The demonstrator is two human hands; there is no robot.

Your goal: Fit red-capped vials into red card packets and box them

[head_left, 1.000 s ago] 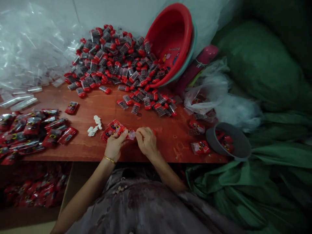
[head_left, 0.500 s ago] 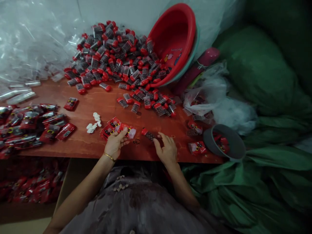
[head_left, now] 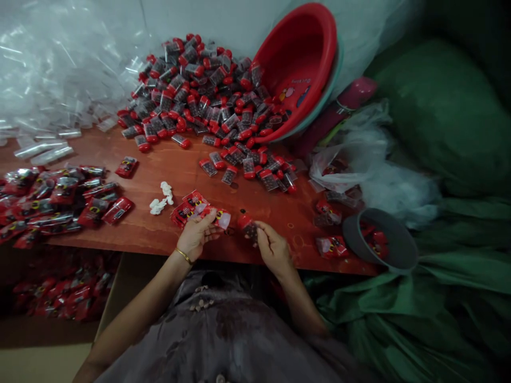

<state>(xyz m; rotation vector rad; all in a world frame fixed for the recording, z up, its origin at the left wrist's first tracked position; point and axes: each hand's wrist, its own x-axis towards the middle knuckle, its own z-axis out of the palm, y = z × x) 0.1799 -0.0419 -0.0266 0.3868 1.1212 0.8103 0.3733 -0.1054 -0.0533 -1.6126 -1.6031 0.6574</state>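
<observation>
Presently, a small clear plastic container with a red cap and dark contents [head_left: 250, 229] is being pinched between the thumb and fingers of the right hand [head_left: 276, 249], just above the desk [head_left: 159, 159]. The open end of a flat, red printed plastic bag [head_left: 222, 218] is being held by the left hand [head_left: 195, 238], its thumb being pressed on top and its other fingers being loosely extended below. The container and the bag are being kept apart, so this packet is judged as not yet filled. Beneath and beside the left fingers, a small stack of similar flat red printed bags [head_left: 184, 211] is being left unused, it seems. Farther left, a heap of bulging red glossy packets [head_left: 59, 205] is being taken as finished work, as is a lone red packet [head_left: 126, 167]. Much apparently remains to be done: beyond the hands, a large mound of red-capped clear containers [head_left: 187, 96] is being left unbagged, partly inside a tilted red plastic basin [head_left: 315, 48].
</observation>
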